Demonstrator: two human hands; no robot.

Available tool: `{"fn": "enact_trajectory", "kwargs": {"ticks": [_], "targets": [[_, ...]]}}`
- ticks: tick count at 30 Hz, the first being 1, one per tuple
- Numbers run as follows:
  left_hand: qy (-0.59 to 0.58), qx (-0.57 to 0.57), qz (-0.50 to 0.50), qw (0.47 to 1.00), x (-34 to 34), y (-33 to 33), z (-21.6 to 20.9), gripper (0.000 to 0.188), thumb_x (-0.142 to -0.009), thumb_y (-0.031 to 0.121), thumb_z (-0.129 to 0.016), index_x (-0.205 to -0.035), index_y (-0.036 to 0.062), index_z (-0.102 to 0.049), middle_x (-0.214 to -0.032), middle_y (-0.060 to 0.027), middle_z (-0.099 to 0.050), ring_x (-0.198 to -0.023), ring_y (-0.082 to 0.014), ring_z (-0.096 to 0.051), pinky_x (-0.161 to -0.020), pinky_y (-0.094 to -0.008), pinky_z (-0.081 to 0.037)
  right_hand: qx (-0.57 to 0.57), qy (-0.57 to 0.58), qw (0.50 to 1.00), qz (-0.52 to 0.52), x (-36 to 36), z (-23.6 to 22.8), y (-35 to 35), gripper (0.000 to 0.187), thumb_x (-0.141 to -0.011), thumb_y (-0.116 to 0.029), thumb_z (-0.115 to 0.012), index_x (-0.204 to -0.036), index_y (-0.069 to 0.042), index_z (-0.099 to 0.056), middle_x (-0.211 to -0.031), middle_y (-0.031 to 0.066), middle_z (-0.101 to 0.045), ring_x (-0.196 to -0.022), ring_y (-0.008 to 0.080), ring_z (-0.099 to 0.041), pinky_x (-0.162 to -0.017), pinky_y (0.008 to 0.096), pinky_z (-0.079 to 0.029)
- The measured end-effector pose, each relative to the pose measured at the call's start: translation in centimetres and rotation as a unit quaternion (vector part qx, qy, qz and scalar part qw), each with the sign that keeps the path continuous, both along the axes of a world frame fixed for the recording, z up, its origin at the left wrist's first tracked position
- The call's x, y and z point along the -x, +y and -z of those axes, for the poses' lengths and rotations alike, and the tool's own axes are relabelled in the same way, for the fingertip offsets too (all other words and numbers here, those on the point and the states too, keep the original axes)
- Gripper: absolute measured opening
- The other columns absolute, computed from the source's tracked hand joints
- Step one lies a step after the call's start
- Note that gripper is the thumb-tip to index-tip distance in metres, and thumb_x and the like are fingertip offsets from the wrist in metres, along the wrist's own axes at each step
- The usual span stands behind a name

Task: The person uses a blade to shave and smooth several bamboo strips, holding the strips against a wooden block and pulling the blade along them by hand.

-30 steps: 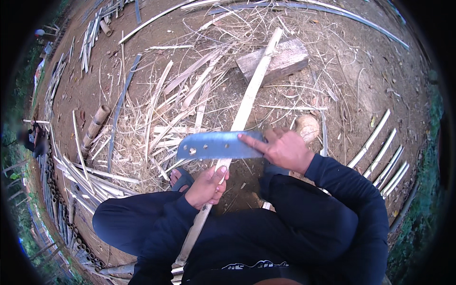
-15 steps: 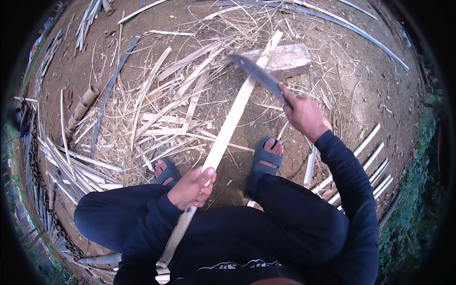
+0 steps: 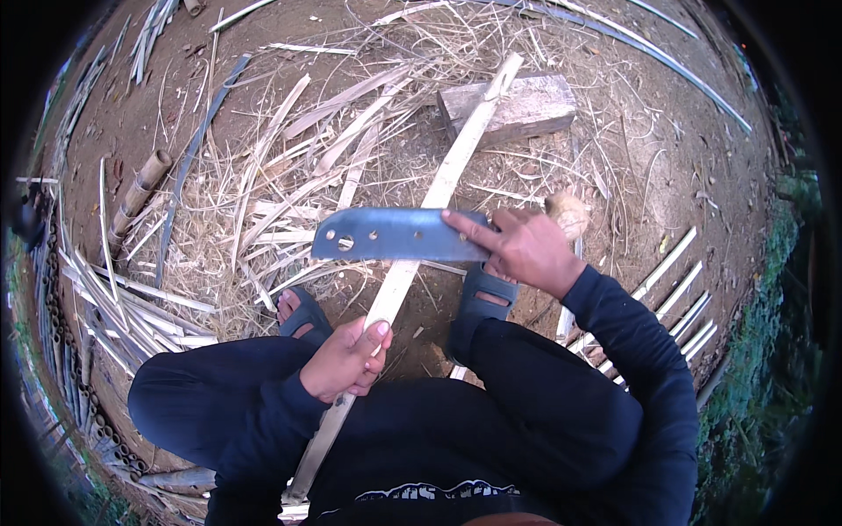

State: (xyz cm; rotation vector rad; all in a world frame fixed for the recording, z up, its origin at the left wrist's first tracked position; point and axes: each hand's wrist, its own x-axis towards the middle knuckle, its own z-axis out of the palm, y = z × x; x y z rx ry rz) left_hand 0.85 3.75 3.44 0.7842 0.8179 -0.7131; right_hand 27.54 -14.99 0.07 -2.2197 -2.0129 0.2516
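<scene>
A long, pale split bamboo strip (image 3: 452, 167) slants from my lap up to a wooden block (image 3: 535, 110), its far end lying on the block. My left hand (image 3: 346, 361) is closed around the strip's lower part, thumb along its top. My right hand (image 3: 535, 250) grips a broad machete (image 3: 390, 235), with the index finger stretched along the blade. The dark blade has several round holes and lies crosswise over the middle of the strip, hiding part of it. A pale wooden end, seemingly the handle's, shows beyond my right hand.
Thin shavings (image 3: 289, 202) and split pieces litter the ground ahead. More strips lie in bundles at the left (image 3: 132, 302) and right (image 3: 684, 307). A bamboo pole piece (image 3: 140, 197) lies at the left. My sandalled feet (image 3: 481, 307) are either side of the strip.
The machete has come down the strip toward me, and its blade has turned from slanted to nearly level, flat side showing. My left hand still holds the strip in about the same place.
</scene>
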Motion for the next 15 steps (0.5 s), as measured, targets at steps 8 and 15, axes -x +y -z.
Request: {"fn": "enact_trajectory", "kwargs": {"ticks": [8,15], "targets": [[-0.003,0.016,-0.011,1.000,0.2,0.8,-0.2,0.034,-0.106,0.045,-0.045,-0.096,0.0129,-0.044,-0.062,0.0048,-0.035,-0.044,-0.0039,-0.029,-0.039,-0.0214,-0.028,-0.001,0.004,0.997,0.074,-0.8,1.2,0.8,0.063,-0.093,-0.031,-0.064,-0.152,-0.029,-0.040,-0.073,0.0115,-0.061,-0.052,0.0232,-0.063,-0.047,0.0407,-0.054],[0.003,0.006,-0.015,1.000,-0.4,-0.4,0.4,0.033,-0.106,0.044,-0.044,-0.097,0.0129,-0.043,-0.061,0.0049,-0.034,-0.044,-0.0041,-0.028,-0.039,-0.0214,-0.028,0.008,0.003,0.980,0.200,-5.9,2.6,-0.2,0.060,-0.094,-0.025,-0.060,-0.151,-0.026,-0.041,-0.068,0.0116,-0.063,-0.053,0.0312,-0.064,-0.053,0.0440,-0.056]]}}
